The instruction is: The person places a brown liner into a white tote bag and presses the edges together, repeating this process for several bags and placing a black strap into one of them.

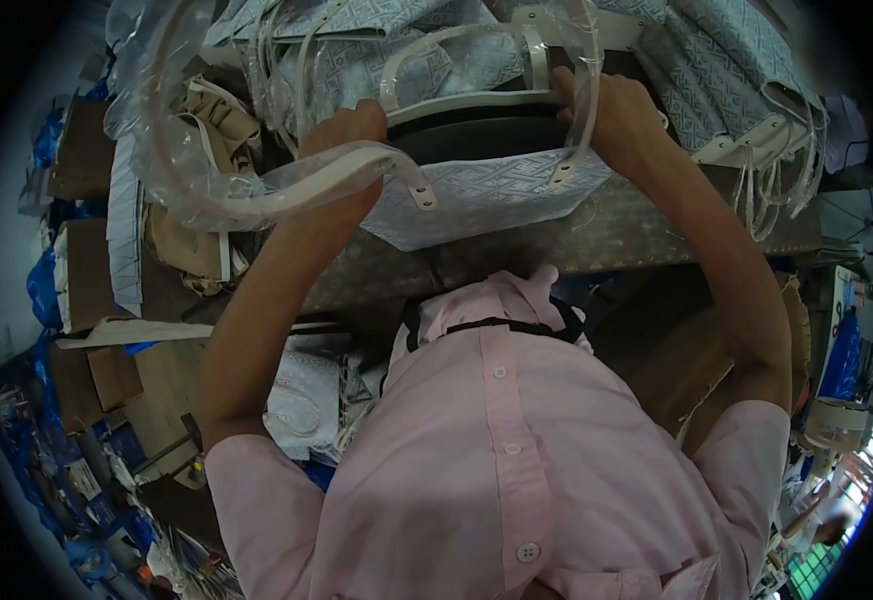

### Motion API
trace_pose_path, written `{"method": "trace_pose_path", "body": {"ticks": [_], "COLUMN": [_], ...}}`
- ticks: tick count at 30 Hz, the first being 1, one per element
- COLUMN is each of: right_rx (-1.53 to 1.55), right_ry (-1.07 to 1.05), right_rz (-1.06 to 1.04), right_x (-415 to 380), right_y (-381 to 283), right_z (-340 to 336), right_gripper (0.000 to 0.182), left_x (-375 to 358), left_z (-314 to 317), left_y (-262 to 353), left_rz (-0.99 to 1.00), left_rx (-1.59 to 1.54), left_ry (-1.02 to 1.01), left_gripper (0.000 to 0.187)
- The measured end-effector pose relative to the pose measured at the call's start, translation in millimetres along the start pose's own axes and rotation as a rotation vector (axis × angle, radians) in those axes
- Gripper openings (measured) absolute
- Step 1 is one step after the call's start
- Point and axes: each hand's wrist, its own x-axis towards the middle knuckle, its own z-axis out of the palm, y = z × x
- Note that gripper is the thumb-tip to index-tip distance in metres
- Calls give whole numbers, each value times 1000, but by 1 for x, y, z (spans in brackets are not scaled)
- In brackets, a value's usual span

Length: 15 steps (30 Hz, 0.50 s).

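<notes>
Both hands grip the mouth of a pale patterned bag [487,195] at the near edge of the table [607,240]. The left hand [349,135] is curled over the bag's left rim, fingers hidden inside. The right hand [622,120] clasps the right rim, fingertips lost behind a plastic-wrapped handle [287,195]. More bags [377,50] are heaped behind, cut off at the top. A pink shirt [517,470] blocks the lower view.
</notes>
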Motion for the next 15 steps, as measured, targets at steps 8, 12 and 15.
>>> {"method": "trace_pose_path", "body": {"ticks": [8,12,15], "right_rx": [-1,-6,13], "right_ry": [-5,43,31], "right_rz": [-10,-22,-44], "right_x": [2,1,7], "right_y": [-3,0,5], "right_z": [0,4,1], "right_gripper": [23,20,18], "left_x": [4,1,3], "left_z": [4,5,2], "left_y": [0,-1,3], "left_rz": [-32,64,72], "left_rx": [81,93,117], "left_ry": [-27,43,46], "left_gripper": [18,17,17]}}
